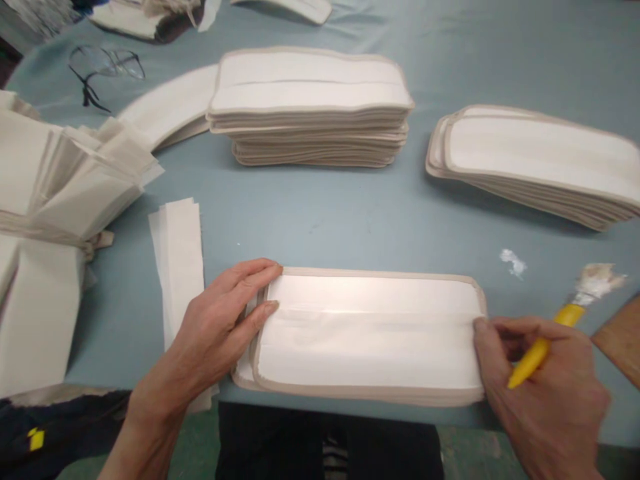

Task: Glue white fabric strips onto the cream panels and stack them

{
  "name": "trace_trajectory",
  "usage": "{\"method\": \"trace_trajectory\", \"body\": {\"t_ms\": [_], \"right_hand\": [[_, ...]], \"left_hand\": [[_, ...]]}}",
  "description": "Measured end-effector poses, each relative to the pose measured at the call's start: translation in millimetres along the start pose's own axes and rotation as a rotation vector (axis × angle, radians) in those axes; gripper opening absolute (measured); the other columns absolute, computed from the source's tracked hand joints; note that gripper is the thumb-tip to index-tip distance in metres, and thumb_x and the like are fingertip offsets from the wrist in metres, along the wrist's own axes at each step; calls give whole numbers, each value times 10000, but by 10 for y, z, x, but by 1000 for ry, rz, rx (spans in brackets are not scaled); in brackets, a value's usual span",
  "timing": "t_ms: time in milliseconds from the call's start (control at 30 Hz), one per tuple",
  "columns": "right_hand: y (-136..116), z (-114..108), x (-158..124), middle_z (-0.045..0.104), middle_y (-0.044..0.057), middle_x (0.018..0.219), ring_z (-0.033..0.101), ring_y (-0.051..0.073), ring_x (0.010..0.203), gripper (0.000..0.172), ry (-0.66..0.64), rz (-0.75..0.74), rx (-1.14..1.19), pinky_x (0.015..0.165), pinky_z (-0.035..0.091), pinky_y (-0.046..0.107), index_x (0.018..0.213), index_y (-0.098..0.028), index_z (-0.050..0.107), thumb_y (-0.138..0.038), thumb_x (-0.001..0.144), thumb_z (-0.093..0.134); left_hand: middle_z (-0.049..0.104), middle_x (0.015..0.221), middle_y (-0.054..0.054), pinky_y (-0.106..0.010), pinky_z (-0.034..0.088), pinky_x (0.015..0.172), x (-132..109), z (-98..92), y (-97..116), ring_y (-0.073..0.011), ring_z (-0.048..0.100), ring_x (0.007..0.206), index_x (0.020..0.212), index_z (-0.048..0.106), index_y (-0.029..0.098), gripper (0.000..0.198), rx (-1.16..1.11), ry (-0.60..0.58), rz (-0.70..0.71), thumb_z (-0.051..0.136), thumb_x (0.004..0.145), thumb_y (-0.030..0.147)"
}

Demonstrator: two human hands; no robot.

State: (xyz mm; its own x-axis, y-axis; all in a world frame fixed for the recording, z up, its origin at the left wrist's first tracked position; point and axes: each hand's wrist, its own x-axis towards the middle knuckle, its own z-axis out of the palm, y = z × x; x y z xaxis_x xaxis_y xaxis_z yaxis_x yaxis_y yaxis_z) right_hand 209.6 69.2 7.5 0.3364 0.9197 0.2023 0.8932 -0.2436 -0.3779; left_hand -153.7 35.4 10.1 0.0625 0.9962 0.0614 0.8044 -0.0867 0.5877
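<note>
At far left, a small yellow patch (36,438) is showing on dark blue fabric (80,427), too blurred to read. Above it, a tied bundle of off-white cloth pieces (45,300) is lying beside narrow white cloth strips (183,267). The left hand (225,320) is reaching in from the lower left, back upward, thumb spread from the extended fingers; its tips are resting on the left end of the low stack of white, round-cornered panels with beige edging (370,333). That stack is lying at the near edge of the blue-grey table (320,207), between the two hands. The right hand (545,380) is curling closed around a yellow-handled brush with white-coated bristles (573,313), which is pointing up and right. Its thumb is touching the panels' right end; whether it is also pinching them, one cannot tell.
</note>
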Motion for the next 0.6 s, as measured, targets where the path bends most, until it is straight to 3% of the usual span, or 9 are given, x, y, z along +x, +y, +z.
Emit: {"method": "trace_trajectory", "body": {"t_ms": [167,300,433,600], "right_hand": [[62,38,-7,665,71,723,662,258,600,525,62,-88,38,566,502,354,885,-244,594,-768,881,563],[81,48,7,650,67,743,655,241,596,523,68,-145,46,549,503,331,901,-236,586,-758,912,554],[84,45,12,647,64,736,656,243,587,514,57,-132,52,551,504,333,899,-231,596,-744,904,565],[88,50,6,654,62,748,662,240,598,515,60,-136,40,562,507,334,906,-230,607,-743,915,561]], "left_hand": [[650,1452,-26,-355,469,1186,-25,31,-26,-222,610,1339,1409,636,287,401,0,33,15,507,1054,422],[656,1442,-21,-360,471,1184,-10,-22,-41,-233,623,1317,1380,658,298,405,-54,-10,-8,487,1048,455],[661,1411,-34,-399,543,1071,62,-78,27,-272,678,1168,1337,655,292,520,4,-49,-39,646,907,585],[700,1266,-4,-358,549,928,145,-29,57,-240,689,1024,1175,660,286,387,17,-20,-61,674,840,479]]}}
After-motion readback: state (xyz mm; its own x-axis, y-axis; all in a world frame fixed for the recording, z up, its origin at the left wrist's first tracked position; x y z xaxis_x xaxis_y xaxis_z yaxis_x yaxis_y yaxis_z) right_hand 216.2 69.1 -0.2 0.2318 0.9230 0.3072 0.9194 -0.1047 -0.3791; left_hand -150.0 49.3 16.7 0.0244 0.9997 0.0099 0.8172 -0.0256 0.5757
